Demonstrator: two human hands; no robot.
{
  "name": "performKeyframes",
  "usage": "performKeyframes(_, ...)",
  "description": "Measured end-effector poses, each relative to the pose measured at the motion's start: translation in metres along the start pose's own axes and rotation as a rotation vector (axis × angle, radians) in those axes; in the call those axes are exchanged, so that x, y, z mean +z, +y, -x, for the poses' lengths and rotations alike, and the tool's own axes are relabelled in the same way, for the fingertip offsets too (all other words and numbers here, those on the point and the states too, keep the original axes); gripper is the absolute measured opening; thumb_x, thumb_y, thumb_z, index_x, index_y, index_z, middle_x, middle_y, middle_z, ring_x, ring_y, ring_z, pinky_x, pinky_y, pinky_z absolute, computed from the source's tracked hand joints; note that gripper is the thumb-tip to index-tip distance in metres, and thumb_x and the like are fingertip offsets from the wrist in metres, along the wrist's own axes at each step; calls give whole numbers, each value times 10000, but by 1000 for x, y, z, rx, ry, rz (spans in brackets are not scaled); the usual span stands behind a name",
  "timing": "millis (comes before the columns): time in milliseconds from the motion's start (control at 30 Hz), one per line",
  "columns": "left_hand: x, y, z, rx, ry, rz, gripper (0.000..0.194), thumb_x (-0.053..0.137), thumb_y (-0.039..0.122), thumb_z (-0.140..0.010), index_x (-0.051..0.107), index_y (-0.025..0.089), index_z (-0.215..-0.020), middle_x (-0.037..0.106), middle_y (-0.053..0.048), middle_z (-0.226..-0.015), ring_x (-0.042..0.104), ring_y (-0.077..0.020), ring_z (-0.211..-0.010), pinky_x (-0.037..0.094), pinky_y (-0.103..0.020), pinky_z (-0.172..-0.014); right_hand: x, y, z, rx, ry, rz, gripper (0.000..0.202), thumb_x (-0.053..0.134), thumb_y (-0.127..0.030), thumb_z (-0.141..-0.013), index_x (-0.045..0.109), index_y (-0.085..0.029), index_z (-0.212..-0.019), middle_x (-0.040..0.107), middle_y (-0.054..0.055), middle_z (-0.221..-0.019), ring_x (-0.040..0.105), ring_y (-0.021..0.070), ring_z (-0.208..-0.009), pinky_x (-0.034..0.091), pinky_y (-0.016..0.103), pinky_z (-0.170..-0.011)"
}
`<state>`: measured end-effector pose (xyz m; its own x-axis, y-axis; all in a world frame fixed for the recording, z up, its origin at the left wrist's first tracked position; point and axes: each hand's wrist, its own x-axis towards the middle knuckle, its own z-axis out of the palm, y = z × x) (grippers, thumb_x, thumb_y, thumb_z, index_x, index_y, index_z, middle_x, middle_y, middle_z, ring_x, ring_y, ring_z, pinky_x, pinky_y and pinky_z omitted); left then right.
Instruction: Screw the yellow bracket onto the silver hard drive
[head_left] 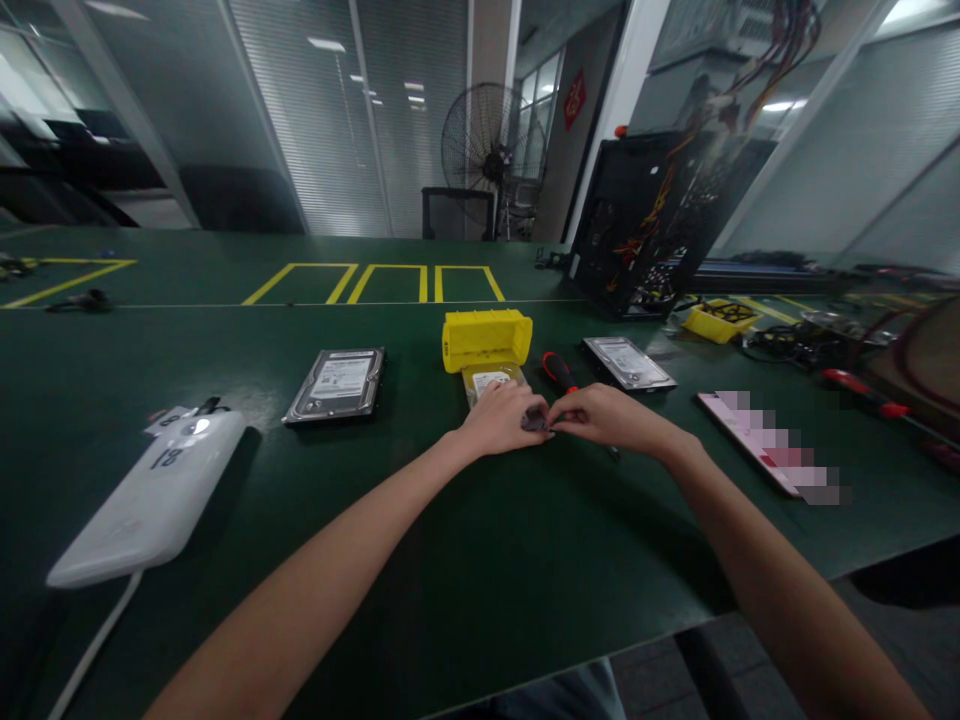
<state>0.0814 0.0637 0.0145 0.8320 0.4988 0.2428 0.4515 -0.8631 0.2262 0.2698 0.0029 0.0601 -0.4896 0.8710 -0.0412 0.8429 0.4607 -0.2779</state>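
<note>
My left hand (499,418) is closed, its fingers curled round a small dark grey part (535,419) whose kind I cannot make out. At the right end of that part, the fingertips of my right hand (589,414) are pinched together; whatever lies between them is too small to tell. Just behind my left hand lies a hard drive (491,380) with a white label, partly covered by the hand. It sits at the mouth of a yellow plastic bin (487,340) tipped on its side. A screwdriver with a red and black handle (558,371) runs behind my right hand.
Hard drives lie on the green table at left (337,384) and right (628,362). A white power strip (157,495) with a cable stands front left, a pink blurred flat object (757,440) at right. An open computer case (637,220) and another yellow bin (720,320) are at back right.
</note>
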Motion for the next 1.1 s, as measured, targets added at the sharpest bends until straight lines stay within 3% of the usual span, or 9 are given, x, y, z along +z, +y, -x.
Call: performKeyframes(1100, 0, 0, -1, 0, -10, -15, 328, 581, 521, -862, 633, 210, -953, 599, -41, -931, 536, -236, -915, 375, -364, -803, 1, -1, 0, 12, 17, 43, 217, 554, -257, -873, 726, -225, -1001, 736, 32, -915, 668, 171, -790, 444, 293, -717)
